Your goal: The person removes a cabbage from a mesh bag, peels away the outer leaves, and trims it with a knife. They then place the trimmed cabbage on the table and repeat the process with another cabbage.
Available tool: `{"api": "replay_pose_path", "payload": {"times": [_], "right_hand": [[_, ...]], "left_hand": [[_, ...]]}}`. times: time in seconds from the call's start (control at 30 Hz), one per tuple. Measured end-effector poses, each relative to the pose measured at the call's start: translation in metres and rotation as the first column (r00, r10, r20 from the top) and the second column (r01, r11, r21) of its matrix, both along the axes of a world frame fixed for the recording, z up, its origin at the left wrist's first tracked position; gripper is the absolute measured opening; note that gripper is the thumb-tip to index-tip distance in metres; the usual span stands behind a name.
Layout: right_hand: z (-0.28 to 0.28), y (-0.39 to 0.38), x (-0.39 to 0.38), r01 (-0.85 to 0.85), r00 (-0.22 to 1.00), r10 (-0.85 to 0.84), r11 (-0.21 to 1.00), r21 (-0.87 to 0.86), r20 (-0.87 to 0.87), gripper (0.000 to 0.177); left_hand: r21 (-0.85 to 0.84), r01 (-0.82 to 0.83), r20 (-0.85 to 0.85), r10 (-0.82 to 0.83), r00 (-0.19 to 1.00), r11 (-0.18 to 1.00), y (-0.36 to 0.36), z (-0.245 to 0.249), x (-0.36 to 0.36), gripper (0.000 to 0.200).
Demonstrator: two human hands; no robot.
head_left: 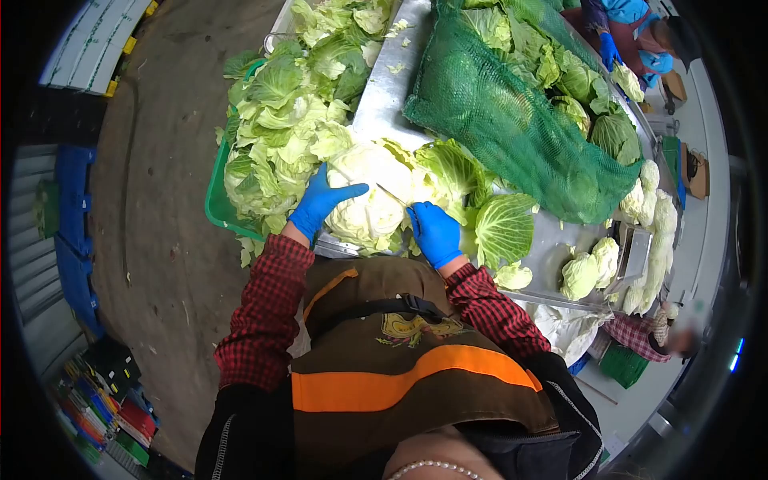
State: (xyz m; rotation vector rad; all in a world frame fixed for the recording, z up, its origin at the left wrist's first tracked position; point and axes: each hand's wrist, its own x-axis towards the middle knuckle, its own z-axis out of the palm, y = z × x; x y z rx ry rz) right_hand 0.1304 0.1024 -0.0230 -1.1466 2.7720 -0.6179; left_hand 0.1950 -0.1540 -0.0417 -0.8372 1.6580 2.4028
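Observation:
A pale, trimmed cabbage (pixel 364 188) sits at the table edge, just in front of my apron. My left hand (pixel 320 204), in a blue glove, grips its left side, thumb stretched across the top. On the right, my right hand (pixel 436 234), also gloved in blue, is closed around what looks like a small knife (pixel 390 194). Its thin, dark blade points left against the cabbage; the handle is hidden in my fingers. Loose green outer leaves (pixel 504 230) lie just beyond my right hand.
Left of the cabbage, a green crate (pixel 216 196) is heaped with leaves. A green mesh sack (pixel 512 136) of cabbages covers much of the metal table (pixel 392 80). Trimmed cabbages (pixel 580 274) lie at right, near a scale (pixel 634 254). Two other people work on the right.

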Motion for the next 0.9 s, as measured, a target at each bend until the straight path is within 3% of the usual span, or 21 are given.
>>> {"api": "replay_pose_path", "payload": {"times": [0.1,0.27,0.33,0.43,0.5,0.53,0.57,0.67,0.7,0.77,0.83,0.87,0.9], "right_hand": [[0.001,-0.025,-0.006,-0.018,1.0,0.019,0.997,0.074,-0.019,0.013],[-0.008,-0.023,-0.012,0.037,0.998,-0.04,0.998,-0.057,-0.056,0.014],[-0.009,-0.023,-0.026,0.462,0.885,-0.438,0.871,-0.171,0.157,0.015],[0.023,-0.031,-0.034,0.324,0.938,-0.281,0.92,-0.22,0.204,0.022],[0.047,-0.05,-0.039,0.221,0.965,-0.179,0.947,-0.233,0.189,0.036],[0.044,-0.058,-0.045,0.213,0.971,-0.182,0.952,-0.22,0.153,0.054],[0.037,-0.063,-0.054,0.214,0.971,-0.182,0.952,-0.221,0.155,0.054],[-0.001,-0.071,-0.086,0.238,0.847,-0.231,0.97,0.048,0.479,0.072],[-0.004,-0.074,-0.095,0.246,0.85,-0.295,0.955,0.168,0.437,0.073],[-0.05,-0.066,-0.112,0.309,0.866,-0.321,0.946,0.095,0.384,0.074],[-0.034,-0.073,-0.114,0.315,0.836,-0.35,0.937,0.152,0.423,0.075],[-0.033,-0.074,-0.116,0.28,0.85,-0.313,0.95,0.139,0.425,0.076],[-0.035,-0.069,-0.115,0.244,0.858,-0.28,0.96,0.138,0.43,0.076]], "left_hand": [[-0.008,-0.009,0.009,0.009,1.0,1.0,0.002,0.002,0.0,0.082],[-0.021,-0.05,-0.033,0.049,0.998,0.999,0.009,0.018,0.002,0.08],[-0.02,-0.073,-0.027,0.072,0.997,0.997,0.008,0.018,0.003,0.08],[-0.024,-0.037,-0.037,0.036,0.999,0.999,0.007,0.013,0.005,0.08],[-0.012,-0.038,-0.028,0.037,0.999,0.999,0.007,0.013,0.002,0.081],[-0.013,-0.039,-0.028,0.039,0.999,0.999,0.006,0.01,0.003,0.081],[-0.027,-0.034,-0.028,0.033,0.999,0.999,0.005,0.005,0.005,0.083],[-0.049,-0.06,-0.075,0.056,0.996,0.997,0.008,-0.004,0.009,0.088],[-0.048,-0.095,-0.12,0.088,0.989,0.994,0.011,-0.006,0.011,0.092],[-0.091,-0.116,-0.091,0.108,0.99,0.989,0.017,-0.019,0.016,0.095],[-0.149,-0.139,-0.071,0.13,0.989,0.979,0.009,0.001,0.009,0.099],[-0.758,-0.134,-0.123,0.063,0.99,0.638,0.004,0.023,0.001,0.1],[-0.994,-0.112,-0.112,-0.016,0.994,-0.011,0.002,0.048,-0.003,0.101]]}}
